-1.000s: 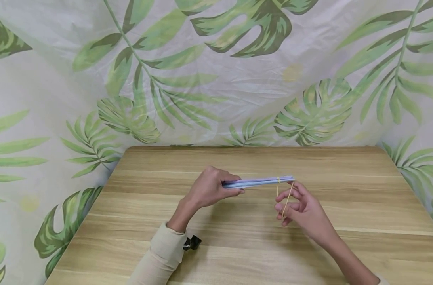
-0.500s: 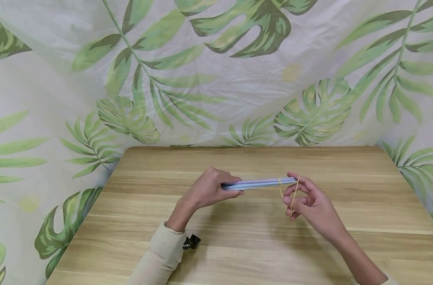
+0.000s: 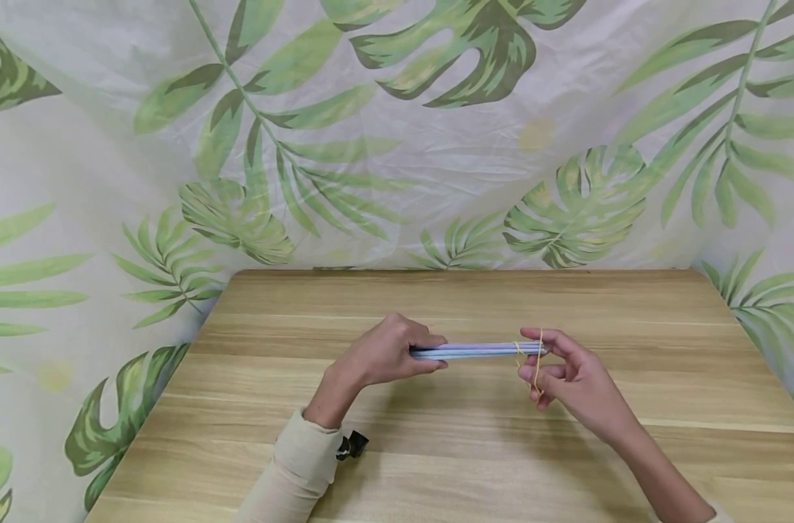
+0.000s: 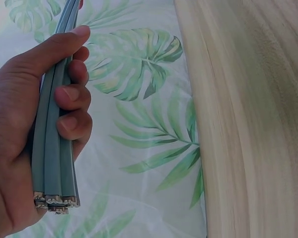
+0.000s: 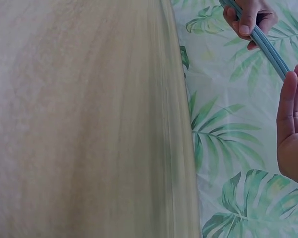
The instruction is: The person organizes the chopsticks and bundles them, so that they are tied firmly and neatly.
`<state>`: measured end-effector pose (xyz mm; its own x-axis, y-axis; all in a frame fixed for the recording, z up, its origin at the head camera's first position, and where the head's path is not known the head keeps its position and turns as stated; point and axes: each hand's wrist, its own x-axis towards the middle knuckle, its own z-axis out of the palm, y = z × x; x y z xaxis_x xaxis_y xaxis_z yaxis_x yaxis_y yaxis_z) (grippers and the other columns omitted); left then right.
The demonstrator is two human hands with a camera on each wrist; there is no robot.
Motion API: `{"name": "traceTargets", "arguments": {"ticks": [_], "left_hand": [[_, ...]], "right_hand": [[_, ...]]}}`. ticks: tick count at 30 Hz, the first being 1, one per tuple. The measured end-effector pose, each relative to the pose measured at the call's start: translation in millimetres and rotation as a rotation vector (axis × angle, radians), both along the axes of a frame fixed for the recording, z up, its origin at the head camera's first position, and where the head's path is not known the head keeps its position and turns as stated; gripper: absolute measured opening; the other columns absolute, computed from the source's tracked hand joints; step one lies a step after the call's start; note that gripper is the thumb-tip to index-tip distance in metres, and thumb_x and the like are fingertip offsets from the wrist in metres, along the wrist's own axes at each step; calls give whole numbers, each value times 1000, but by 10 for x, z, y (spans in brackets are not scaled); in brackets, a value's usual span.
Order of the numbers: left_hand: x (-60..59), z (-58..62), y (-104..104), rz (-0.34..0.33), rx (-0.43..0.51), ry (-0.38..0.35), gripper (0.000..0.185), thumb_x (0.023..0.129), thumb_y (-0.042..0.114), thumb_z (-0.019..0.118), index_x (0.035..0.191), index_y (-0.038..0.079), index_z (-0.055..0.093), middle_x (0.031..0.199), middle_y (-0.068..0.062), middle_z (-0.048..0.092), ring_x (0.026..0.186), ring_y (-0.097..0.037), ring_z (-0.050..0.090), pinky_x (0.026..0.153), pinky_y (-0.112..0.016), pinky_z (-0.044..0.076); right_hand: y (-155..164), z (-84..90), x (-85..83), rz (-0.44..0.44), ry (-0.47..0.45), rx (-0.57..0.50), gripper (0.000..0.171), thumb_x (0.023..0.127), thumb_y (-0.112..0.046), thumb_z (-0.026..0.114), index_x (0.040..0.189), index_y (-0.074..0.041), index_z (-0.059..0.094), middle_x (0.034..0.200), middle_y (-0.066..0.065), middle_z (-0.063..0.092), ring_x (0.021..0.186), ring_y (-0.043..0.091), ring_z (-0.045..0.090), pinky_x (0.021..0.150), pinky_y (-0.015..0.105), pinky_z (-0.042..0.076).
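Observation:
My left hand (image 3: 378, 352) grips a bundle of pale blue and lilac chopsticks (image 3: 475, 351), held level above the table. In the left wrist view their square, metallic ends stick out below the palm, with the thumb (image 4: 57, 52) lying along the chopsticks. A yellow rubber band (image 3: 538, 363) is wound round the bundle near its far end. My right hand (image 3: 582, 385) holds the band's free loop stretched between its bent fingers and thumb, right at the chopstick tips. The right wrist view catches only part of this hand (image 5: 294, 144) at the right edge.
Beneath both hands lies a wood-grain table (image 3: 436, 465). A leaf-patterned cloth (image 3: 449, 160) hangs behind it and along the sides. A small black object (image 3: 354, 444) shows beside the left sleeve (image 3: 305, 450).
My right hand has shifted right, and the stretched loop now crosses the chopstick tips, where before it hung below them. The bundle has come slightly lower, still in my left hand.

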<state>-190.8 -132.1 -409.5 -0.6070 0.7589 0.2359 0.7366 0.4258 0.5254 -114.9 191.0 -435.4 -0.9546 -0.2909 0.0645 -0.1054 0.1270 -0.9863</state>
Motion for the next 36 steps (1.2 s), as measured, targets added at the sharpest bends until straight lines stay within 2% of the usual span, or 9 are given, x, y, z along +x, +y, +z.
{"name": "traceTargets", "arguments": {"ticks": [6, 12, 14, 18, 22, 27, 33, 36], "left_hand": [[4, 1, 10, -20, -17, -24, 14, 94, 17, 85, 107, 11, 85, 80, 3, 73, 66, 4, 49, 63, -13, 45], [11, -3, 17, -6, -39, -21, 16, 95, 18, 84, 109, 11, 85, 82, 3, 74, 67, 3, 50, 64, -13, 46], [15, -7, 25, -7, -45, -25, 15, 95, 18, 84, 108, 12, 85, 83, 4, 74, 68, 4, 50, 64, -13, 46], [26, -11, 50, -36, -70, -13, 7, 97, 20, 82, 100, 14, 81, 78, 6, 68, 67, 3, 47, 63, -13, 43], [31, -10, 57, -20, -94, 4, 8, 97, 22, 82, 101, 15, 82, 79, 7, 69, 68, 3, 47, 63, -13, 44], [28, 1, 38, 19, -104, -2, 14, 96, 22, 83, 108, 15, 84, 83, 6, 73, 69, 3, 51, 66, -15, 48], [21, 0, 14, 33, -91, 41, 16, 95, 23, 84, 110, 16, 85, 83, 6, 75, 67, 3, 50, 65, -15, 47], [21, 0, 9, 39, -81, 53, 14, 95, 23, 84, 107, 16, 85, 81, 7, 74, 67, 3, 50, 65, -15, 47]], "right_hand": [[7, -4, -9, 41, 1, 28, 49, 102, -10, 73, 148, -6, 55, 107, 9, 68, 69, 17, 69, 63, 38, 62], [-5, -9, -31, 52, 17, 61, 42, 101, -11, 76, 139, -5, 60, 84, 5, 73, 64, 18, 67, 62, 39, 62], [-14, -10, -40, 45, 25, 74, 38, 100, -11, 77, 134, -6, 62, 86, 4, 72, 62, 18, 67, 60, 40, 62], [-39, -15, -60, 59, 42, 91, 29, 100, -11, 77, 126, -6, 66, 89, 9, 70, 63, 17, 68, 59, 41, 62], [-29, -7, -79, 94, 57, 124, 26, 102, -12, 74, 127, -6, 69, 87, 13, 71, 67, 21, 73, 62, 42, 63], [33, 12, -102, 102, 100, 172, 28, 104, -12, 71, 132, -9, 71, 97, 13, 75, 79, 27, 77, 70, 41, 65], [60, 6, -134, 56, 212, 180, 27, 103, -4, 70, 130, -6, 74, 120, 7, 71, 90, 17, 74, 79, 31, 64], [55, 12, -140, 38, 204, 170, 26, 103, -6, 71, 129, -5, 74, 123, 10, 71, 95, 12, 74, 83, 28, 64]]}}
